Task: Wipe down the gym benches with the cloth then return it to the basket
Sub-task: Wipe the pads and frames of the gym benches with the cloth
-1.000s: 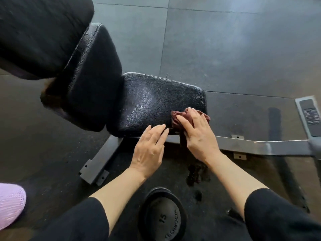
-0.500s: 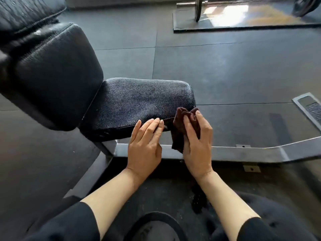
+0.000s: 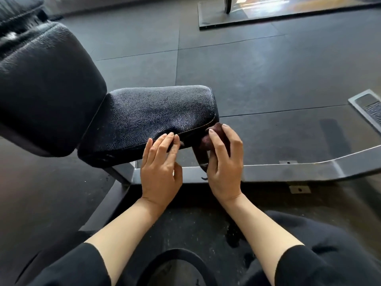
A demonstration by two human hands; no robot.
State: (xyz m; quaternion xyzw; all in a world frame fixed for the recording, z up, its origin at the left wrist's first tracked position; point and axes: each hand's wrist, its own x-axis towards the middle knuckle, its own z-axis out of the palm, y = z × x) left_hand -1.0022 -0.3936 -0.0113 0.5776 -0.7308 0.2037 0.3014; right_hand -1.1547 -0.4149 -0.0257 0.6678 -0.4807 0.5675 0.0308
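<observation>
View: looking down from head height at two bare forearms in black sleeves reaching toward a black gym bench on dark rubber floor.

Seat pad: the bench's black leather-look seat pad lies at the centre of the frame, its near edge facing the person.

Back pad: a larger black back pad fills the left of the frame, tilted upward and meeting the seat pad at its left end.

Frame: a grey metal bar runs under the seat pad from centre to the right edge, curving upward at the far right; a grey foot plate sits at the right edge.

Left hand: the left hand is at lower centre, fingers straight and together, fingertips resting on the near edge of the seat pad; it holds nothing.

Right hand: the right hand, just right of the left, has its fingers curled around the cloth, gripping it against the seat pad's near right corner.

Cloth: a dark maroon cloth is bunched under the right hand's fingers, touching the pad's corner, with a tail hanging down toward the metal bar.

Bottom of frame: a round black object lies at the bottom centre between the forearms; what it is cannot be told.

Upper right: a dark mat edge and a bright patch of floor.
</observation>
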